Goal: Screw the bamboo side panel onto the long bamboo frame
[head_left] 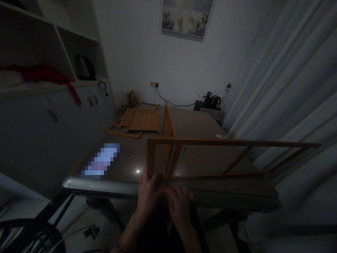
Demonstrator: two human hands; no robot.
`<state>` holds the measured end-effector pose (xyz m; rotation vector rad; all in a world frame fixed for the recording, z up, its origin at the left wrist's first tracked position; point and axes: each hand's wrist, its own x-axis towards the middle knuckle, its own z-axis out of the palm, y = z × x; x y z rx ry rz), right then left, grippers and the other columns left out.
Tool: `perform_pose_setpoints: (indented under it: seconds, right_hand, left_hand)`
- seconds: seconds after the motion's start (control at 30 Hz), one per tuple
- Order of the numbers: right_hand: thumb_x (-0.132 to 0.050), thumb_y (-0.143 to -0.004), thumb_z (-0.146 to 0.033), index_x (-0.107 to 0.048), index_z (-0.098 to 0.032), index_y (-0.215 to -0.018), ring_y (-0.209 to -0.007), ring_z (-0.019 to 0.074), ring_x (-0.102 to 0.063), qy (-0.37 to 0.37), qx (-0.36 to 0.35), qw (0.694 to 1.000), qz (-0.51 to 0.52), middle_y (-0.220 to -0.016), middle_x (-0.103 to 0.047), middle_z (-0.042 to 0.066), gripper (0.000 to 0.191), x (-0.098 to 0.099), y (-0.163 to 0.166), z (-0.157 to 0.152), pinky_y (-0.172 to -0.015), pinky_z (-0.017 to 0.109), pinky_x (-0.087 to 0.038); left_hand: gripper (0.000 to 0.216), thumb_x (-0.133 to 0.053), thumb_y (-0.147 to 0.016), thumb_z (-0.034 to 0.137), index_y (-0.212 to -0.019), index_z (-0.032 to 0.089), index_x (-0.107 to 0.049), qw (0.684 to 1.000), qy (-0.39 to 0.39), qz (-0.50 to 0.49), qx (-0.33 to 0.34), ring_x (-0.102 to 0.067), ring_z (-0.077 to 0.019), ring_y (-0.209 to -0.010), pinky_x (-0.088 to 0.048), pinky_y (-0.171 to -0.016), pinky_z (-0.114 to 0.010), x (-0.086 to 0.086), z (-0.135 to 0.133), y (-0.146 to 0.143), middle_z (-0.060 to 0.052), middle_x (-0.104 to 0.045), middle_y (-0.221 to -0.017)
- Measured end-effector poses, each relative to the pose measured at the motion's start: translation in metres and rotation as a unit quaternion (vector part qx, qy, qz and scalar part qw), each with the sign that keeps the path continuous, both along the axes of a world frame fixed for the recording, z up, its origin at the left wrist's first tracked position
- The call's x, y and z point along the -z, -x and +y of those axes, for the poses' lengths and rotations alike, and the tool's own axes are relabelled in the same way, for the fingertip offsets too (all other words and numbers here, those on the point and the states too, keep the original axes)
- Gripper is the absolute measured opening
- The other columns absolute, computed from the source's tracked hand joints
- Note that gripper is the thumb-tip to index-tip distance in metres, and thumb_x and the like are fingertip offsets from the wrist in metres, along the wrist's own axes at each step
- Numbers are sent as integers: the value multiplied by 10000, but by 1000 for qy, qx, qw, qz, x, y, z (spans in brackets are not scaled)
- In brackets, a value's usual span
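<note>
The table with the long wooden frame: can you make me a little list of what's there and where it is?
Left hand: touching the left end of the frame
Right hand: beside the left hand; too dark to see its grip
Board: standing up by the frame's left end
Flat wooden pieces: piled on the table, far left
Small metal bits: on the table, nearer than the pile
Kettle: on a shelf, left
Light: dim

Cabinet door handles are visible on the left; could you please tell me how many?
3: a nearer handle, then farther back a left handle and a right handle close together, below the electric kettle. Others may be hidden in the dark.
</note>
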<state>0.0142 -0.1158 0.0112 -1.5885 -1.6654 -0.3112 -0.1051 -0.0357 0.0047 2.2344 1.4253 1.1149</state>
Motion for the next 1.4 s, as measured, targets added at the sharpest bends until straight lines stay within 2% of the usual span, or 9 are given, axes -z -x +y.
perform_pose_setpoints:
  seconds: [0.13, 0.33, 0.53, 0.73, 1.0, 1.2, 1.3, 1.4]
  right_hand:
    - [-421, -962, -265, -650, -286, -928, -806, 205, -521, 9, -10, 1000, 15, -898, -667, 21, 232, -4, 0, -1, -756, 355, -280]
    - [-485, -934, -220, -627, -267, -918, -861, 202, -526, 73, -51, 994, 67, -933, -648, 8, 151, -12, -2, -3, -790, 354, -306]
    - [-489, -933, -193, -618, -264, -966, -900, 205, -534, 98, -59, 992, 53, -976, -644, 14, 151, -15, -4, -5, -815, 364, -326]
    - [-487, -933, -197, -615, -265, -969, -907, 200, -544, 99, -67, 991, 56, -967, -642, 18, 150, -18, -4, -7, -813, 350, -365]
    - [-491, -929, -209, -649, -276, -926, -877, 188, -567, 63, -69, 994, 51, -934, -643, 13, 172, -18, -8, -4, -785, 344, -406]
    - [-486, -942, -238, -652, -262, -950, -874, 192, -580, 78, -122, 988, 47, -880, -668, 15, 168, -12, -14, 1, -795, 343, -424]
    - [-465, -952, -237, -632, -263, -1006, -894, 184, -596, 84, -143, 983, 79, -936, -682, 15, 178, -8, -15, 3, -801, 332, -447]
    - [-474, -947, -247, -609, -256, -1054, -915, 184, -612, 55, -136, 985, 87, -986, -689, 26, 172, -7, -15, 4, -814, 338, -464]
  left_hand:
    - [257, -593, -801, 350, -1046, 279, -621, 1000, -1, -2, -1, -506, -256, -1030, -445, -859, -416, 1, 0, 0, -81, -482, -1138]
    - [255, -592, -803, 352, -1047, 283, -619, 1000, -1, -4, 7, -513, -249, -1026, -448, -863, -416, 1, 1, 1, -75, -487, -1128]
    - [261, -593, -801, 352, -1051, 278, -620, 1000, -1, -6, 9, -493, -264, -1078, -438, -893, -439, 0, 1, 2, -80, -485, -1153]
    - [247, -583, -812, 340, -1048, 280, -617, 1000, 1, -1, 15, -510, -250, -1040, -446, -868, -422, -1, 1, 2, -72, -507, -1121]
    - [242, -588, -812, 340, -1044, 276, -611, 1000, -7, 0, 15, -482, -263, -1068, -444, -867, -424, 1, 2, 2, -83, -484, -1132]
    - [241, -584, -811, 327, -1043, 277, -620, 1000, -13, 0, 13, -479, -266, -1086, -436, -892, -440, 1, 0, 2, -88, -470, -1163]
    - [267, -588, -804, 322, -1066, 278, -616, 1000, -14, 1, 15, -469, -278, -1111, -428, -907, -453, 2, 0, 3, -92, -470, -1181]
    - [295, -588, -804, 320, -1096, 284, -604, 1000, -15, 0, 18, -462, -280, -1120, -427, -910, -456, 4, 0, 4, -91, -466, -1184]
